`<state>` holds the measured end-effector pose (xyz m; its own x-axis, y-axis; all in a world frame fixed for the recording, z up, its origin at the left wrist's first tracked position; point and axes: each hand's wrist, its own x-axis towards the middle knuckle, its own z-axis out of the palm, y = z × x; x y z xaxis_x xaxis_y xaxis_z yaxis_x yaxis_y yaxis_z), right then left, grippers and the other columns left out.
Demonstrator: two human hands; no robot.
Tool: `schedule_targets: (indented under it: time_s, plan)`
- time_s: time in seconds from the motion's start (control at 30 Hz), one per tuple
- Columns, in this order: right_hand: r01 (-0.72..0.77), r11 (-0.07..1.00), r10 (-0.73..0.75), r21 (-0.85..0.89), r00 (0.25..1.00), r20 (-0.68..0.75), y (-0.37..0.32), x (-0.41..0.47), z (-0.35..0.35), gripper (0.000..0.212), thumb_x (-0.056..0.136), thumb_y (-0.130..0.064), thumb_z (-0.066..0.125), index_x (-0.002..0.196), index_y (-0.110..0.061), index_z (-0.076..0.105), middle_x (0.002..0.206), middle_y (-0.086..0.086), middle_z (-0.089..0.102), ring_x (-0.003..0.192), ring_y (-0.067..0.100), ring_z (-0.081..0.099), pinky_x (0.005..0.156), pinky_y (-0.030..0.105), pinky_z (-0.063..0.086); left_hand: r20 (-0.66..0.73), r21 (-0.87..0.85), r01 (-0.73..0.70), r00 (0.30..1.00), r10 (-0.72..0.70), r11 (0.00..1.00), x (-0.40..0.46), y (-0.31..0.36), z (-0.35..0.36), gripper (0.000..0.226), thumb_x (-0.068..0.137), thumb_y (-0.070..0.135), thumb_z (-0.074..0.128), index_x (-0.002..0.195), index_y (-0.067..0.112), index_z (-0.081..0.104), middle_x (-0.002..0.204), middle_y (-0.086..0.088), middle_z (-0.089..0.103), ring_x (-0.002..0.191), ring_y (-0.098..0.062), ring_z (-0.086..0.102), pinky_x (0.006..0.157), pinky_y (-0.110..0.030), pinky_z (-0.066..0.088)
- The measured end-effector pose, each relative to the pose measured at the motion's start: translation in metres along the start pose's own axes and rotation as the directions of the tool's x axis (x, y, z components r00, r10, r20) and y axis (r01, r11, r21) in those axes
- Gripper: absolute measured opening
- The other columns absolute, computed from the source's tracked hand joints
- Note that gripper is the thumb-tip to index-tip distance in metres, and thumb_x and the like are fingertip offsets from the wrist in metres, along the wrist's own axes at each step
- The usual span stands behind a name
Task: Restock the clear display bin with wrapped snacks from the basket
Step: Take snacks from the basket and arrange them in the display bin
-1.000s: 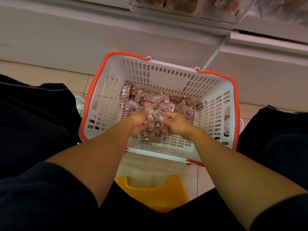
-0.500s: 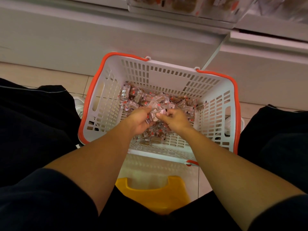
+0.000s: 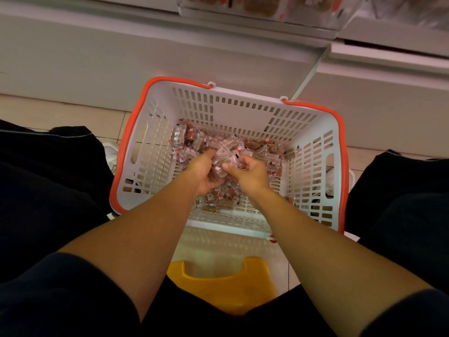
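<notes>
Head cam: both hands are down in the white basket [image 3: 245, 113] at 12 o'clock, left hand [image 3: 202, 172] and right hand [image 3: 250, 173] curled round one shared clump of wrapped snacks [image 3: 226, 154], display bin [image 3: 262, 8] way up top.

Person wears dark, near-black clothes. Short sleeves [image 3: 60, 295] end approx. at the elbow on both sides, at 7 and 5 o'clock of the view; forearms bare below them, no watch, rings or wristbands visible. Dark trousers [image 3: 48, 181] cover both knees, at 9 and 3 o'clock, w/ a thin pale piping line along the seam near each knee. White shoe [image 3: 110, 154] shows just inside the left knee, another pale one at 3 o'clock, partly hidden.
</notes>
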<state>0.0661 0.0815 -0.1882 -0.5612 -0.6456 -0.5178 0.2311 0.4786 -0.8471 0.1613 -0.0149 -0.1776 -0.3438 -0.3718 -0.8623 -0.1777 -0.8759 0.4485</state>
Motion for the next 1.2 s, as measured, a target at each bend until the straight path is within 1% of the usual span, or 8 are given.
schedule_targets:
  time_s: [0.13, 0.27, 0.4, 0.63, 0.73, 0.87, 0.93, 1.2]
  plan:
    - [0.01, 1.0, -0.009, 0.019, 0.999, -0.045, -0.002, 0.002, -0.001, 0.055, 0.079, -0.021, 0.082, 0.129, -0.012, 0.061, 0.119, -0.002, 0.069, 0.107, 0.015, 0.065, 0.092, 0.031, 0.055, 0.119, -0.081, 0.072, 0.991, -0.062, 0.994, -0.006, 0.002, -0.002, 0.026, 0.102, 0.026, 0.049, 0.114, 0.008, 0.064, 0.109, -0.021, 0.069, 0.092, -0.032, 0.073, 0.068, -0.041, 0.06]
    - [0.091, 0.991, -0.094, -0.101, 0.995, -0.023, -0.005, 0.002, 0.0, 0.065, 0.085, -0.021, 0.077, 0.143, -0.01, 0.049, 0.142, 0.004, 0.055, 0.12, 0.009, 0.053, 0.087, 0.009, 0.043, 0.129, -0.019, 0.041, 0.991, -0.038, 0.999, -0.007, 0.001, 0.002, 0.028, 0.104, 0.019, 0.042, 0.12, 0.005, 0.06, 0.106, -0.017, 0.071, 0.092, -0.025, 0.071, 0.066, -0.033, 0.059]
    - [0.101, 0.981, -0.101, -0.163, 0.995, 0.014, -0.008, 0.001, 0.0, 0.062, 0.091, -0.021, 0.07, 0.148, -0.016, 0.044, 0.145, 0.009, 0.053, 0.128, 0.02, 0.052, 0.108, 0.04, 0.044, 0.107, 0.143, -0.047, 0.994, 0.032, 0.989, -0.011, 0.002, 0.008, 0.025, 0.104, 0.022, 0.043, 0.109, 0.009, 0.064, 0.09, -0.007, 0.068, 0.075, -0.015, 0.061, 0.058, -0.025, 0.054]
    - [0.167, 0.979, -0.161, -0.119, 0.985, 0.059, -0.015, 0.0, 0.0, 0.062, 0.086, -0.015, 0.075, 0.142, -0.022, 0.049, 0.134, 0.001, 0.059, 0.116, 0.014, 0.059, 0.088, 0.019, 0.051, -0.006, 0.132, -0.111, 0.994, 0.112, 0.985, -0.009, 0.006, 0.018, 0.033, 0.106, 0.026, 0.035, 0.095, 0.011, 0.063, 0.051, 0.003, 0.056, 0.039, -0.008, 0.046, 0.048, -0.025, 0.037]
    - [0.202, 0.97, -0.197, -0.136, 0.979, 0.054, -0.021, -0.002, 0.003, 0.057, 0.084, -0.012, 0.077, 0.133, -0.03, 0.054, 0.126, -0.001, 0.061, 0.111, 0.015, 0.061, 0.09, 0.031, 0.054, 0.047, -0.049, 0.023, 0.999, -0.021, 0.999, -0.015, 0.014, 0.018, 0.036, 0.101, 0.041, 0.047, 0.094, 0.013, 0.068, 0.069, -0.003, 0.073, 0.056, -0.013, 0.07, 0.06, -0.029, 0.057]
    - [0.329, 0.922, -0.322, -0.207, 0.944, 0.064, -0.03, -0.003, -0.001, 0.045, 0.079, -0.01, 0.08, 0.118, -0.019, 0.06, 0.103, -0.014, 0.064, 0.093, -0.01, 0.059, 0.078, 0.006, 0.044, 0.095, -0.027, 0.03, 0.995, -0.027, 0.999, -0.018, 0.026, 0.017, 0.036, 0.097, 0.041, 0.055, 0.106, 0.009, 0.067, 0.085, -0.009, 0.076, 0.07, -0.018, 0.074, 0.061, -0.032, 0.059]
    - [0.329, 0.896, -0.307, -0.3, 0.944, 0.119, -0.044, -0.002, -0.008, 0.043, 0.076, -0.013, 0.083, 0.112, -0.021, 0.061, 0.105, -0.01, 0.064, 0.096, -0.005, 0.058, 0.077, 0.011, 0.044, 0.115, 0.021, -0.035, 0.993, 0.033, 0.999, -0.021, 0.03, 0.018, 0.034, 0.096, 0.035, 0.057, 0.113, 0.007, 0.065, 0.098, -0.011, 0.074, 0.08, -0.02, 0.073, 0.066, -0.033, 0.061]
    - [0.492, 0.428, -0.379, -0.759, 0.859, 0.343, -0.171, -0.03, -0.042, 0.034, 0.062, -0.032, 0.082, 0.09, -0.02, 0.067, 0.082, -0.003, 0.07, 0.075, 0.016, 0.063, 0.07, 0.035, 0.052, 0.139, 0.308, -0.414, 0.91, 0.39, 0.857, -0.084, 0.072, 0.062, 0.032, 0.107, 0.021, 0.034, 0.114, 0.005, 0.061, 0.109, -0.017, 0.07, 0.093, -0.025, 0.069, 0.076, -0.038, 0.058]
